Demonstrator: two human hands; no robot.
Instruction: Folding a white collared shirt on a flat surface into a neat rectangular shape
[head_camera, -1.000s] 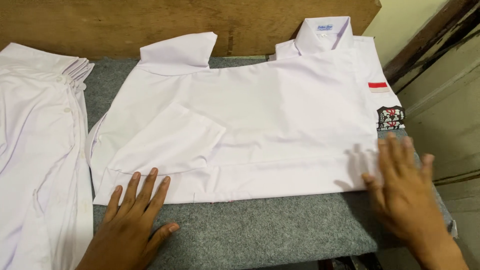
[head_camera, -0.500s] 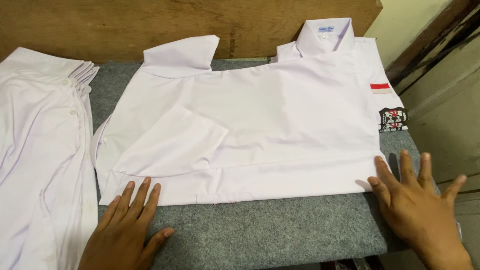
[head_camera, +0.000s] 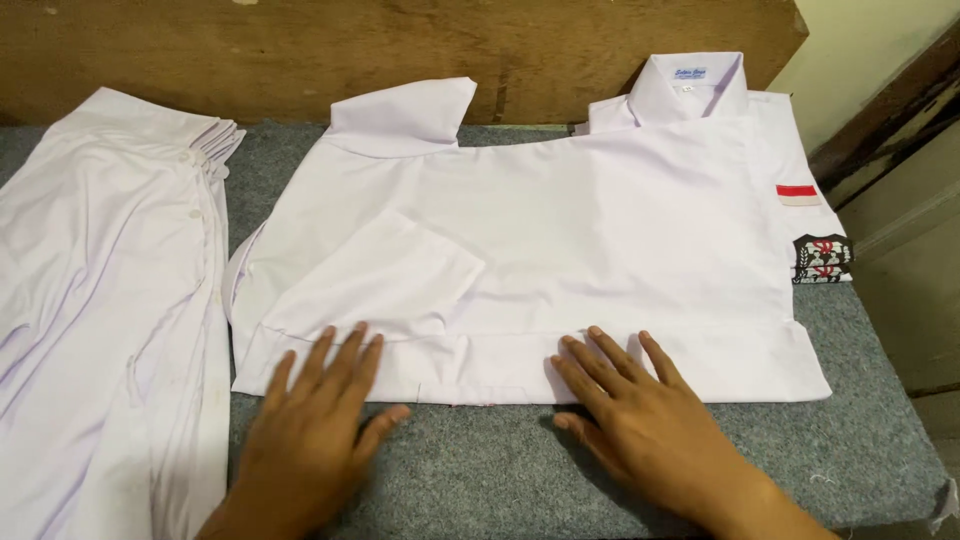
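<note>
Right hand (head_camera: 640, 425) moved inward, left hand (head_camera: 315, 420) steady, both flat on shirt hem (head_camera: 520, 365)

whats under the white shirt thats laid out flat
Grey felt-like padding shows around the white shirt and runs beneath it. Both hands, left hand and right hand, rest on its near edge. Anything else underneath is covered.

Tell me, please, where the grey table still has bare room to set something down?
Bare grey felt shows right of the right hand, and between the hands below the white shirt. The left hand borders the shirt pile: crowded.
</note>
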